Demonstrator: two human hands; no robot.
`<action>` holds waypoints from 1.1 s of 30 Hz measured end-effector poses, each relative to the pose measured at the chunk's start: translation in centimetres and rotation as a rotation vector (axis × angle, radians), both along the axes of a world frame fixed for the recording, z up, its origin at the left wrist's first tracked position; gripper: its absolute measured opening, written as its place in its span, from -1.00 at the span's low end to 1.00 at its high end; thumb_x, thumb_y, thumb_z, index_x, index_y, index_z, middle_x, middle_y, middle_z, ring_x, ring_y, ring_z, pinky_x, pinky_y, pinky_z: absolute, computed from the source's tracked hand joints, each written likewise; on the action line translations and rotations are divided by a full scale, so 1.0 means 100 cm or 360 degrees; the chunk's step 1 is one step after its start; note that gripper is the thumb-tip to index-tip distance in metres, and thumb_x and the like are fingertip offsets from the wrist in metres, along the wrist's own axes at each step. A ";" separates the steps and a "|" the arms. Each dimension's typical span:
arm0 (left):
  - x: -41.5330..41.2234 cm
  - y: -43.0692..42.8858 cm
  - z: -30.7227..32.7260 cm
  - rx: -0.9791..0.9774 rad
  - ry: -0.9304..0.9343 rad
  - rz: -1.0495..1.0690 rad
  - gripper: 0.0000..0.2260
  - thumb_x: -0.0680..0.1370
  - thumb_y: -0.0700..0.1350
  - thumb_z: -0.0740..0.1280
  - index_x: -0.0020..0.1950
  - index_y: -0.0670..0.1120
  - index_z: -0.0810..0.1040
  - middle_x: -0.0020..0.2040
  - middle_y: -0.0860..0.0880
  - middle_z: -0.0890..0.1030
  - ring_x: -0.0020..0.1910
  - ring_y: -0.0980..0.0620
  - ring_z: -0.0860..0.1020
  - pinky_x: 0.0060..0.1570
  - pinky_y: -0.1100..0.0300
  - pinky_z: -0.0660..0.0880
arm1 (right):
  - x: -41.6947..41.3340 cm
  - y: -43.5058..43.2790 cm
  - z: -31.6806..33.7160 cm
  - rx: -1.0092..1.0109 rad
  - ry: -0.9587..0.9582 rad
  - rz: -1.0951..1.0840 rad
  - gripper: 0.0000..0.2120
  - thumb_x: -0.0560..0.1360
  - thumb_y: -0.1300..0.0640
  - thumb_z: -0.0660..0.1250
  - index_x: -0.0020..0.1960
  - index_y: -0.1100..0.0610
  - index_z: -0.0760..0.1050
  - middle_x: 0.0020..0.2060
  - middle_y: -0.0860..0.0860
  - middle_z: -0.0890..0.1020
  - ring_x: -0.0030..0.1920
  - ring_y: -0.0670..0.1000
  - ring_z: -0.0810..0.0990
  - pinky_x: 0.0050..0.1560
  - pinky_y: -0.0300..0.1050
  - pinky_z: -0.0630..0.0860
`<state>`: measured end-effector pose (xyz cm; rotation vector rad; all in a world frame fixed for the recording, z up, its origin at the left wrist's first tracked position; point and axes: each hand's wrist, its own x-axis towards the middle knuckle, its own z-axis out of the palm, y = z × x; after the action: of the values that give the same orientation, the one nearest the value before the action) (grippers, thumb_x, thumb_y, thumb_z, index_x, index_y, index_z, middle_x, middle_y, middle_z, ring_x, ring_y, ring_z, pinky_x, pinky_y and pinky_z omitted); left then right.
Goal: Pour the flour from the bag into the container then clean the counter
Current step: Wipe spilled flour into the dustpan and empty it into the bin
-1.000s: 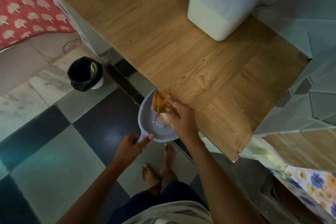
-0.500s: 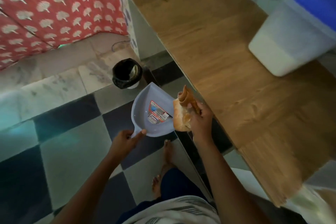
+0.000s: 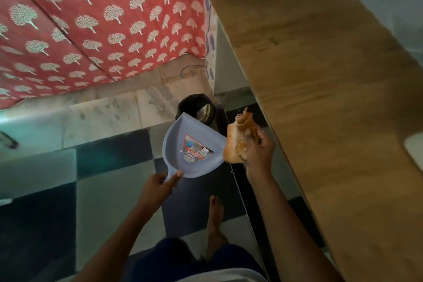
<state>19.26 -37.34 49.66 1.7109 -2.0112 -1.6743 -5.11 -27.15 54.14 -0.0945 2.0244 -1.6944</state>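
2 hands are full as we look down: our left hand [image 3: 160, 186] curls round the handle of the grey dustpan [image 3: 183, 144] above the checkered floor [image 3: 103, 201], our right hand [image 3: 258, 153] clutches a crumpled orange cloth [image 3: 235, 146] at the pan's edge, with the wooden tabletop [image 3: 332, 98] just right of it and a black bin [image 3: 194, 106] beyond.

A single view is given, taken from head height and aimed steeply downward and a little forward through a wide lens. The tiled floor [image 3: 109, 201] is seen from well above at lower left. The worktop [image 3: 332, 98], nearer the lens, is cut off along the right edge. A red hanging [image 3: 91, 30] fills the upper left. The left grip [image 3: 158, 186] on a dustpan [image 3: 192, 144] and the right grip [image 3: 258, 151] round a rag [image 3: 238, 142] are framed close, near the middle.
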 end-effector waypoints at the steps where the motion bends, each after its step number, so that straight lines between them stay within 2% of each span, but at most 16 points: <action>1: -0.008 -0.019 -0.006 -0.0006 -0.0023 0.0016 -0.58 0.58 0.20 0.37 -0.29 -0.11 0.60 -0.50 0.01 0.54 -0.55 0.19 0.47 -0.41 0.27 0.42 | -0.011 -0.022 -0.006 0.0007 -0.0004 0.0005 -0.70 0.59 0.15 0.36 0.32 0.03 0.60 0.15 -0.08 0.69 0.20 -0.06 0.63 0.31 0.18 0.54; 3: -0.022 -0.044 -0.012 -0.0038 -0.0032 0.0019 -0.57 0.57 0.23 0.38 -0.33 -0.06 0.58 -0.48 0.01 0.55 -0.50 0.11 0.50 -0.38 0.19 0.44 | -0.027 -0.051 -0.009 0.0019 0.0009 0.0014 -0.69 0.59 0.16 0.36 0.32 0.04 0.60 0.15 -0.09 0.69 0.19 -0.08 0.63 0.32 0.16 0.53; 6: -0.046 -0.088 -0.031 -0.0095 -0.0054 0.0045 -0.60 0.59 0.17 0.39 -0.36 -0.02 0.54 -0.46 0.01 0.55 -0.46 0.03 0.52 -0.35 0.16 0.42 | -0.049 -0.104 -0.027 0.0070 -0.0014 0.0003 -0.70 0.59 0.17 0.36 0.31 0.05 0.60 0.16 -0.05 0.69 0.20 -0.04 0.63 0.31 0.18 0.54; 9: -0.077 -0.137 -0.049 -0.0165 -0.0061 0.0019 -0.65 0.61 0.10 0.39 -0.33 -0.01 0.50 -0.46 0.05 0.53 -0.50 0.17 0.49 -0.43 0.29 0.36 | -0.070 -0.156 -0.050 0.0138 -0.0040 0.0008 -0.71 0.60 0.13 0.35 0.30 -0.01 0.60 0.14 -0.11 0.67 0.20 -0.04 0.61 0.31 0.19 0.53; 11: -0.100 -0.181 -0.075 -0.0200 -0.0088 0.0006 -0.65 0.62 0.08 0.39 -0.34 0.02 0.46 -0.48 0.07 0.49 -0.53 0.19 0.47 -0.47 0.32 0.31 | -0.084 -0.197 -0.075 0.0179 -0.0052 -0.0006 -0.71 0.61 0.14 0.34 0.31 0.00 0.59 0.15 -0.11 0.67 0.21 -0.06 0.60 0.32 0.18 0.53; 13: -0.120 -0.216 -0.098 -0.0225 -0.0137 0.0030 -0.62 0.61 0.10 0.39 -0.35 0.02 0.43 -0.46 0.06 0.48 -0.47 0.12 0.47 -0.43 0.21 0.32 | -0.092 -0.227 -0.095 0.0244 -0.0060 0.0011 -0.71 0.61 0.15 0.33 0.32 0.02 0.58 0.18 -0.07 0.66 0.22 -0.05 0.60 0.33 0.17 0.52; 14: -0.135 -0.248 -0.130 -0.0201 -0.0162 0.0024 -0.61 0.61 0.11 0.39 -0.36 0.01 0.42 -0.45 0.04 0.48 -0.45 0.08 0.47 -0.39 0.19 0.33 | -0.101 -0.255 -0.125 0.0286 -0.0060 -0.0026 -0.71 0.62 0.15 0.33 0.32 0.03 0.58 0.19 -0.05 0.66 0.23 -0.04 0.60 0.33 0.17 0.53; 17: -0.163 -0.289 -0.171 -0.0202 -0.0200 0.0021 -0.57 0.60 0.19 0.36 -0.32 -0.08 0.49 -0.43 -0.03 0.53 -0.42 0.02 0.51 -0.33 0.14 0.41 | -0.116 -0.288 -0.165 0.0334 -0.0019 -0.0040 -0.72 0.61 0.18 0.33 0.31 0.06 0.58 0.18 -0.04 0.66 0.23 -0.02 0.60 0.33 0.17 0.52; 20: -0.197 -0.336 -0.236 -0.0297 -0.0441 -0.0137 -0.51 0.60 0.32 0.22 -0.26 -0.05 0.54 -0.36 0.00 0.58 -0.35 0.01 0.58 -0.33 0.14 0.44 | -0.139 -0.333 -0.236 0.0402 -0.0021 -0.0019 -0.73 0.62 0.17 0.32 0.29 0.03 0.59 0.14 -0.08 0.65 0.23 -0.03 0.59 0.34 0.17 0.51; 22: -0.215 -0.358 -0.282 -0.0467 -0.0670 -0.0300 -0.54 0.62 0.30 0.15 -0.21 -0.03 0.52 -0.32 0.02 0.58 -0.30 -0.03 0.58 -0.31 0.12 0.42 | -0.151 -0.354 -0.289 0.0424 -0.0057 -0.0058 -0.73 0.62 0.17 0.32 0.29 0.03 0.59 0.13 -0.07 0.65 0.22 -0.03 0.60 0.32 0.14 0.52; 24: -0.224 -0.370 -0.318 -0.0780 -0.0746 -0.0464 -0.66 0.65 0.17 0.21 -0.16 -0.04 0.51 -0.31 0.01 0.57 -0.33 -0.06 0.56 -0.34 0.14 0.37 | -0.156 -0.367 -0.331 0.0401 -0.0093 -0.0100 -0.72 0.61 0.20 0.33 0.30 0.08 0.59 0.14 -0.03 0.66 0.21 -0.01 0.61 0.30 0.10 0.54; 27: -0.236 -0.384 -0.354 -0.1140 -0.0837 -0.0919 -0.84 0.61 0.00 0.34 -0.09 -0.05 0.57 -0.32 -0.04 0.63 -0.42 -0.09 0.59 -0.41 0.17 0.32 | -0.157 -0.376 -0.380 0.0434 -0.0104 -0.0097 -0.71 0.60 0.21 0.35 0.31 0.12 0.60 0.16 0.04 0.68 0.20 0.02 0.63 0.30 0.12 0.55; 30: -0.247 -0.396 -0.367 -0.1249 -0.0816 -0.1051 -0.86 0.58 -0.03 0.40 -0.03 -0.09 0.59 -0.35 -0.05 0.62 -0.51 -0.05 0.49 -0.44 0.20 0.18 | -0.155 -0.378 -0.408 0.0476 -0.0151 -0.0044 -0.71 0.59 0.20 0.36 0.29 0.09 0.61 0.15 0.02 0.70 0.19 0.01 0.64 0.29 0.15 0.56; 33: -0.252 -0.398 -0.375 -0.1272 -0.0885 -0.1172 -0.84 0.56 -0.03 0.40 0.00 -0.11 0.59 -0.35 -0.07 0.62 -0.51 -0.10 0.54 -0.44 0.20 0.13 | -0.156 -0.376 -0.418 0.0501 -0.0201 -0.0014 -0.70 0.60 0.20 0.35 0.31 0.07 0.60 0.17 -0.01 0.68 0.21 -0.03 0.63 0.31 0.12 0.54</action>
<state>-5.94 -77.12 12.14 1.2558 -3.1813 -0.1973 -20.70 -64.79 12.31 0.1249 2.1674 -1.3305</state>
